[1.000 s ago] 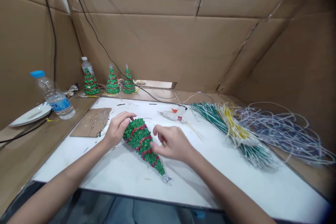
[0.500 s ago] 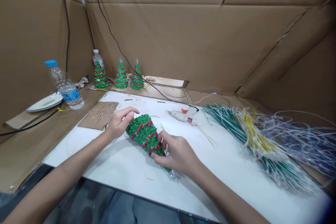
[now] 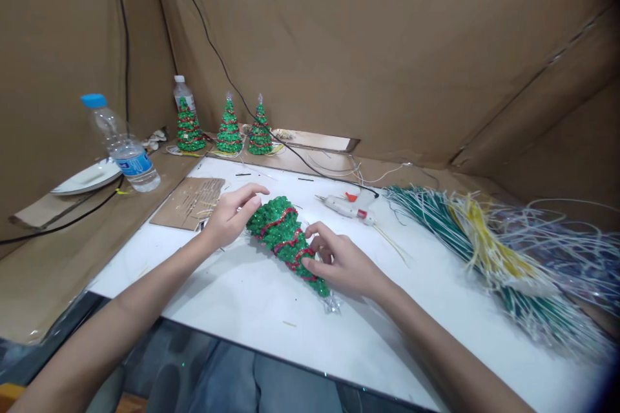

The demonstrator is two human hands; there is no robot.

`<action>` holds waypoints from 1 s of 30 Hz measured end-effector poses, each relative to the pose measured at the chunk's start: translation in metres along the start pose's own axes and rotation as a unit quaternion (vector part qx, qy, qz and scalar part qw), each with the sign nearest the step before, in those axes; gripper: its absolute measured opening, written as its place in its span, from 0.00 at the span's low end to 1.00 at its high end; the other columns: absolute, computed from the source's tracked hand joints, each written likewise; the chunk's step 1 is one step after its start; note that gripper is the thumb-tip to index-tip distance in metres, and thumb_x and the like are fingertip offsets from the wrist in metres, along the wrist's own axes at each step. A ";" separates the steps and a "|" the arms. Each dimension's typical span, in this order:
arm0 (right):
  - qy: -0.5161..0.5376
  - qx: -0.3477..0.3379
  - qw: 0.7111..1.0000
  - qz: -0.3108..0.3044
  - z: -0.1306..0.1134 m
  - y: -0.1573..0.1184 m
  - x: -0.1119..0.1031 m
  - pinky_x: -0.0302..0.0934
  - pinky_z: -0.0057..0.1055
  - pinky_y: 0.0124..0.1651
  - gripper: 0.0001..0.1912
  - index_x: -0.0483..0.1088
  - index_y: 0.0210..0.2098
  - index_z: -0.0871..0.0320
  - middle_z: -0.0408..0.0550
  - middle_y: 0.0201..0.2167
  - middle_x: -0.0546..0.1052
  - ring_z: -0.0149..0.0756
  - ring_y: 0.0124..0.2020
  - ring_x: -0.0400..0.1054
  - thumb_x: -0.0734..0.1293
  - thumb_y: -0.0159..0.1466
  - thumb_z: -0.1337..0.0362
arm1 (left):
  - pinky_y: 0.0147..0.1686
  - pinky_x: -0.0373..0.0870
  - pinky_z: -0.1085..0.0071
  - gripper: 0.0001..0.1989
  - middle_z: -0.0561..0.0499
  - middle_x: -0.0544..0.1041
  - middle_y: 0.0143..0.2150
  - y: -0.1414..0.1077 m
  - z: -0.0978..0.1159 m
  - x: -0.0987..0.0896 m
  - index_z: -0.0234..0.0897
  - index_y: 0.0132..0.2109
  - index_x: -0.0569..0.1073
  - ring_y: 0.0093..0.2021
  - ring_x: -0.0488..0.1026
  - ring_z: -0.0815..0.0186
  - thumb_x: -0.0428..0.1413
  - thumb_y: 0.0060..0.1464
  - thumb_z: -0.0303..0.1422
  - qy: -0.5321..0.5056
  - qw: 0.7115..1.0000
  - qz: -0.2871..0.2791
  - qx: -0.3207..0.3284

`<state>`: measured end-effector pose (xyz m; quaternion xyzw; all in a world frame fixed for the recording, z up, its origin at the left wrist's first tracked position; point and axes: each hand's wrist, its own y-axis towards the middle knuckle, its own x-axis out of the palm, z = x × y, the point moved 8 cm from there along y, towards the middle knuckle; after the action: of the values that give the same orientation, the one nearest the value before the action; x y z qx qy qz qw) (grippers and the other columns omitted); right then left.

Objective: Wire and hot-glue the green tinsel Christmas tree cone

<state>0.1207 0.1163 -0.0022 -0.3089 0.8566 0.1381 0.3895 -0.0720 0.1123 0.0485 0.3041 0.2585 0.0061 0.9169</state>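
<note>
A small green Christmas tree (image 3: pixel 281 235) made of glossy beads or strands, wound with red garland, lies tilted over the white board. Its wide base points up and left, and its clear star tip points toward me at lower right. My left hand (image 3: pixel 235 214) is at the base, thumb against it and index finger reaching over. Around the narrow upper part, my right hand (image 3: pixel 341 261) curls loosely, thumb on the garlanded side and fingers bent along the far side. A glue gun (image 3: pixel 343 206) lies just behind the tree. The underside of the tree is hidden.
Three finished-looking trees stand at the back, one of them a middle tree (image 3: pixel 229 129). A water bottle (image 3: pixel 130 155) and a plate (image 3: pixel 87 177) are at left. A cardboard piece (image 3: pixel 181 203) lies by my left hand. Wire bundles (image 3: pixel 484 245) fill the right. A black cable (image 3: pixel 217 55) hangs across.
The view has tilted down and shifted a little. The tree has turned slightly between my hands, and my right hand's fingers have loosened and shifted along it.
</note>
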 end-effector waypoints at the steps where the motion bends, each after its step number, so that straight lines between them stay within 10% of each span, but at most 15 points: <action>1: -0.003 -0.002 1.000 -0.004 0.001 0.000 0.000 0.53 0.27 0.29 0.15 0.58 0.45 0.52 0.38 0.30 0.73 0.28 0.24 0.61 0.64 0.59 0.58 | 0.33 0.65 0.71 0.16 0.50 0.75 0.34 0.000 0.001 0.000 0.35 0.46 0.72 0.32 0.69 0.67 0.45 0.63 0.39 0.000 1.000 0.001 0.001; 9: -0.024 -0.023 0.999 0.006 -0.003 0.001 -0.016 0.55 0.27 0.29 0.13 0.65 0.41 0.54 0.40 0.28 0.74 0.28 0.23 0.62 0.63 0.60 0.56 | 0.32 0.66 0.72 0.14 0.50 0.76 0.34 -0.001 0.009 -0.004 0.35 0.44 0.73 0.30 0.71 0.67 0.46 0.63 0.38 0.026 0.999 0.013 0.024; 17: -0.138 0.158 0.952 0.225 0.058 -0.023 -0.122 0.58 0.29 0.34 0.11 0.70 0.35 0.57 0.45 0.31 0.76 0.32 0.29 0.66 0.60 0.60 0.58 | 0.33 0.68 0.73 0.09 0.53 0.73 0.29 -0.003 0.019 -0.003 0.35 0.44 0.72 0.28 0.71 0.69 0.51 0.59 0.33 0.045 0.997 0.007 0.065; 21: -0.171 0.318 0.917 0.168 0.106 -0.047 -0.146 0.58 0.29 0.31 0.08 0.72 0.32 0.58 0.47 0.30 0.76 0.34 0.30 0.69 0.64 0.55 0.62 | 0.32 0.69 0.73 0.08 0.54 0.73 0.29 -0.004 0.020 -0.002 0.37 0.44 0.72 0.28 0.71 0.69 0.52 0.57 0.31 0.063 0.996 0.009 0.067; 30: -0.128 0.420 0.898 0.015 0.146 -0.063 -0.126 0.59 0.27 0.23 0.04 0.73 0.22 0.58 0.46 0.22 0.76 0.33 0.24 0.68 0.67 0.45 0.68 | 0.33 0.71 0.72 0.09 0.53 0.74 0.31 -0.005 0.019 -0.001 0.38 0.45 0.71 0.30 0.72 0.68 0.53 0.56 0.32 0.074 0.994 0.013 0.076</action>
<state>0.3092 0.1904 -0.0032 -0.0838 0.7824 -0.1903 0.5870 -0.0646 0.0979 0.0588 0.3748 0.3211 0.0208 0.8695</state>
